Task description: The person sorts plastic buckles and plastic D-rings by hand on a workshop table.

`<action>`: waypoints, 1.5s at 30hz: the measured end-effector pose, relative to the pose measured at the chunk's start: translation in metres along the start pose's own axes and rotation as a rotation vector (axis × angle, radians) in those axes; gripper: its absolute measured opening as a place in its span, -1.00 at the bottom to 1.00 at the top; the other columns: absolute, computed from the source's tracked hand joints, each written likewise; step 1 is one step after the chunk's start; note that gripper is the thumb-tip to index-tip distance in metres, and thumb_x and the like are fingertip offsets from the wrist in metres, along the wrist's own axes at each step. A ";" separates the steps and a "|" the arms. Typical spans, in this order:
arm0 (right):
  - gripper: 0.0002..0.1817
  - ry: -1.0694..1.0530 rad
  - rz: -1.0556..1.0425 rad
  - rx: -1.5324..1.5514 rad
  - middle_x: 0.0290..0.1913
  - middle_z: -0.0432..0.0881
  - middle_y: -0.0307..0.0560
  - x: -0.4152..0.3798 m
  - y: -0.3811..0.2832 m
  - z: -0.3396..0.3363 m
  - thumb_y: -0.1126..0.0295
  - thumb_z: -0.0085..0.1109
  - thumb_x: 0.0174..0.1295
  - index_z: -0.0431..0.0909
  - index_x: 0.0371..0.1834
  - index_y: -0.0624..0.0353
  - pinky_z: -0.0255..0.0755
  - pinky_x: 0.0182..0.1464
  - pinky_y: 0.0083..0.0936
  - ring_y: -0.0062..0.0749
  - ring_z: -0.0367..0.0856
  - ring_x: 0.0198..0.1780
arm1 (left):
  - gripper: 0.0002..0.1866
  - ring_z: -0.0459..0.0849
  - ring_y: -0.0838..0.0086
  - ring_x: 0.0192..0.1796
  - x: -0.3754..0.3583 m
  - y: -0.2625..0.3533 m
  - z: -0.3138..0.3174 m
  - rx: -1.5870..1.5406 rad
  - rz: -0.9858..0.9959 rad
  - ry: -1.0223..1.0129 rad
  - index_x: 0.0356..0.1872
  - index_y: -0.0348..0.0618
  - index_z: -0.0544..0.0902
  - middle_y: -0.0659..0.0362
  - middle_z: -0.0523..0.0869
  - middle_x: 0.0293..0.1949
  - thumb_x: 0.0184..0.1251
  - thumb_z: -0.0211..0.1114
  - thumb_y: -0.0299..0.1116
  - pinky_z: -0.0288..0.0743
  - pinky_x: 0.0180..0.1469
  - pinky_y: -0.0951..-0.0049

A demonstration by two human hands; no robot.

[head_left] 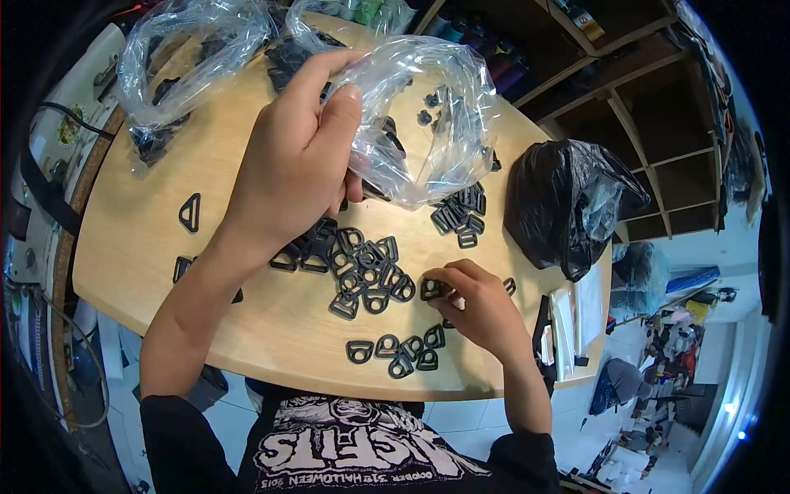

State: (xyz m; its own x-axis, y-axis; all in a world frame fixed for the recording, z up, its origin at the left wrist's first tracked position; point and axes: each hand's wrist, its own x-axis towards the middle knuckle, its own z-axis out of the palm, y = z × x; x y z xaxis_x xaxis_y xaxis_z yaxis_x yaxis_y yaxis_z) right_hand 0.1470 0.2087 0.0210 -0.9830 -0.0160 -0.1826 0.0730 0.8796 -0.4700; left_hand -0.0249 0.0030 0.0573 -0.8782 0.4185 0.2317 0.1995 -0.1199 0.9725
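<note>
On the pale wooden tabletop (247, 165), the left hand (296, 156) lifts a crinkled clear plastic bag (428, 115), its grip closed on the bag's edge above a heap of black plastic D-ring buckles (362, 267). Nearby, the right hand (481, 309) pinches one small black D-ring (430, 288) between fingertips.

1. The clear plastic bag (428, 115) in my left grip (300, 152) hangs crumpled above the desk (239, 165), with a few black pieces inside.
2. The black D-ring (430, 288) in my right grip (481, 309) is small and flat, pinched at my fingertips just above the desk.
3. The pile of black D-rings (362, 272) lies loose mid-desk, overlapping.
</note>
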 end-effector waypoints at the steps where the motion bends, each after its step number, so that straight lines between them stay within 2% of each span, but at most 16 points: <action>1: -0.60 -0.020 -0.003 0.018 -0.12 0.60 -0.08 0.002 -0.002 -0.001 0.51 0.41 0.03 0.62 0.01 0.14 0.58 -0.23 -0.52 -0.39 0.67 -0.23 | -0.60 0.50 0.66 -0.71 0.000 0.000 0.000 0.001 0.001 -0.003 0.29 -0.26 0.37 0.20 0.58 -0.61 0.57 -0.10 -0.29 0.30 -0.72 0.69; 4: -0.63 0.022 -0.065 0.170 -0.13 0.60 -0.09 0.009 -0.021 -0.005 0.52 0.40 0.03 0.62 -0.03 0.18 0.58 -0.24 -0.51 -0.43 0.67 -0.23 | -0.60 0.50 0.65 -0.70 0.000 -0.001 0.000 0.003 0.013 -0.003 0.29 -0.27 0.37 0.19 0.58 -0.61 0.57 -0.10 -0.30 0.30 -0.71 0.69; 6: -0.59 -0.012 -0.026 0.176 -0.07 0.59 -0.06 0.013 -0.035 -0.001 0.48 0.40 0.05 0.59 0.02 0.20 0.58 -0.18 -0.43 -0.31 0.67 -0.17 | -0.60 0.50 0.65 -0.70 0.000 -0.001 -0.001 -0.007 0.017 -0.005 0.29 -0.27 0.37 0.19 0.58 -0.61 0.57 -0.10 -0.29 0.29 -0.72 0.69; 8: -0.53 0.063 -0.128 -0.081 -0.01 0.57 -0.01 0.015 -0.038 0.008 0.40 0.40 0.07 0.55 0.08 0.20 0.56 -0.09 -0.34 -0.15 0.65 -0.11 | -0.61 0.53 0.65 -0.68 0.000 0.002 -0.002 -0.009 0.012 0.007 0.27 -0.26 0.39 0.20 0.58 -0.62 0.55 -0.07 -0.31 0.33 -0.69 0.65; 9: -0.49 0.013 -0.054 -0.080 0.05 0.54 0.03 0.016 -0.041 0.009 0.35 0.39 0.09 0.51 0.13 0.18 0.53 -0.04 -0.30 -0.02 0.62 -0.07 | -0.62 0.56 0.65 -0.67 0.000 0.003 -0.003 -0.011 0.008 0.012 0.24 -0.26 0.41 0.20 0.58 -0.63 0.52 -0.05 -0.33 0.37 -0.67 0.61; 18: -0.66 0.211 -0.182 -0.234 -0.16 0.59 0.02 0.014 -0.036 0.031 0.41 0.26 0.16 0.54 0.01 0.19 0.59 -0.16 -0.31 -0.09 0.63 -0.11 | -0.62 0.57 0.64 -0.67 0.000 0.003 -0.006 -0.008 0.028 -0.002 0.24 -0.27 0.41 0.20 0.59 -0.63 0.52 -0.04 -0.32 0.38 -0.67 0.61; 21: -0.70 0.303 -0.142 -0.241 -0.25 0.63 0.01 0.014 -0.038 0.037 0.48 0.29 0.12 0.60 -0.04 0.16 0.57 -0.23 -0.30 -0.08 0.65 -0.24 | -0.62 0.57 0.63 -0.67 0.000 0.004 -0.006 0.014 0.016 0.001 0.24 -0.26 0.41 0.20 0.59 -0.64 0.52 -0.04 -0.32 0.38 -0.67 0.60; 25: -0.71 0.344 -0.102 -0.198 -0.27 0.65 0.00 0.014 -0.028 0.034 0.49 0.22 0.16 0.56 -0.03 0.18 0.61 -0.28 -0.33 -0.13 0.68 -0.21 | -0.62 0.57 0.63 -0.67 0.000 0.003 -0.005 0.004 0.020 0.003 0.24 -0.26 0.41 0.20 0.59 -0.64 0.52 -0.04 -0.32 0.39 -0.67 0.59; 28: -0.76 0.162 0.217 0.377 -0.23 0.72 -0.02 0.023 -0.017 0.011 0.57 0.22 0.22 0.56 -0.04 0.35 0.61 -0.15 -0.52 -0.45 0.73 -0.19 | -0.62 0.48 0.68 -0.72 -0.001 0.003 -0.003 0.007 0.038 0.013 0.27 -0.24 0.39 0.23 0.57 -0.62 0.58 -0.09 -0.28 0.27 -0.70 0.70; 30: -0.77 0.080 0.241 0.889 -0.20 0.72 -0.08 0.027 0.006 -0.001 0.59 0.19 0.26 0.55 -0.02 0.40 0.60 -0.10 -0.56 -0.51 0.70 -0.17 | -0.63 0.46 0.68 -0.72 -0.001 0.003 -0.002 -0.017 0.011 0.013 0.27 -0.24 0.39 0.24 0.56 -0.61 0.58 -0.09 -0.29 0.26 -0.70 0.70; 32: -0.75 0.089 0.156 1.030 -0.20 0.71 -0.12 0.027 -0.003 -0.036 0.63 0.17 0.26 0.55 0.00 0.38 0.61 -0.10 -0.56 -0.52 0.69 -0.18 | -0.62 0.45 0.69 -0.72 0.001 -0.001 -0.002 -0.003 0.043 -0.004 0.27 -0.24 0.38 0.24 0.55 -0.61 0.58 -0.09 -0.29 0.26 -0.70 0.69; 34: -0.74 0.203 -0.009 1.019 -0.25 0.71 -0.14 0.033 -0.024 -0.071 0.59 0.20 0.25 0.57 0.01 0.39 0.57 -0.18 -0.62 -0.58 0.66 -0.24 | -0.62 0.44 0.70 -0.73 0.000 0.000 0.000 0.009 0.024 -0.020 0.28 -0.24 0.37 0.24 0.54 -0.62 0.57 -0.08 -0.30 0.25 -0.70 0.69; 38: -0.72 0.409 -0.080 0.451 -0.39 0.73 -0.11 0.069 -0.075 -0.120 0.43 0.29 0.22 0.65 -0.08 0.38 0.45 -0.35 -0.69 -0.64 0.58 -0.42 | -0.62 0.45 0.68 -0.72 -0.001 0.000 0.003 -0.016 -0.015 -0.037 0.29 -0.24 0.36 0.23 0.56 -0.61 0.57 -0.09 -0.32 0.26 -0.71 0.69; 39: -0.72 0.423 -0.073 0.459 -0.39 0.73 -0.11 0.076 -0.085 -0.125 0.43 0.29 0.22 0.65 -0.08 0.38 0.45 -0.35 -0.69 -0.64 0.58 -0.42 | -0.62 0.45 0.68 -0.72 -0.002 0.001 0.003 -0.009 -0.013 -0.053 0.29 -0.24 0.36 0.23 0.56 -0.61 0.57 -0.09 -0.32 0.26 -0.71 0.69; 41: -0.67 0.361 -0.051 0.289 -0.28 0.71 -0.06 0.084 -0.098 -0.132 0.39 0.31 0.25 0.61 -0.01 0.42 0.61 -0.11 -0.61 -0.52 0.70 -0.24 | -0.64 0.53 0.65 -0.69 -0.001 0.002 0.002 0.001 -0.023 -0.035 0.24 -0.24 0.40 0.22 0.59 -0.61 0.54 -0.04 -0.32 0.33 -0.67 0.61; 45: -0.69 0.553 -0.204 0.265 -0.29 0.72 -0.04 0.073 -0.093 -0.120 0.39 0.33 0.24 0.63 -0.05 0.41 0.61 -0.13 -0.64 -0.52 0.72 -0.24 | -0.63 0.53 0.65 -0.69 0.001 -0.001 -0.004 -0.018 -0.028 -0.014 0.25 -0.25 0.40 0.21 0.60 -0.61 0.54 -0.04 -0.31 0.34 -0.68 0.61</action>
State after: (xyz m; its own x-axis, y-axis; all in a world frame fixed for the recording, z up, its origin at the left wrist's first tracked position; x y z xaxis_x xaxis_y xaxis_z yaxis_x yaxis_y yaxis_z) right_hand 0.0481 0.1825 0.1548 -0.9179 0.1394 0.3715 -0.1549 0.7361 -0.6589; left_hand -0.0272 -0.0001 0.0568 -0.8768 0.4348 0.2053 0.1672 -0.1245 0.9780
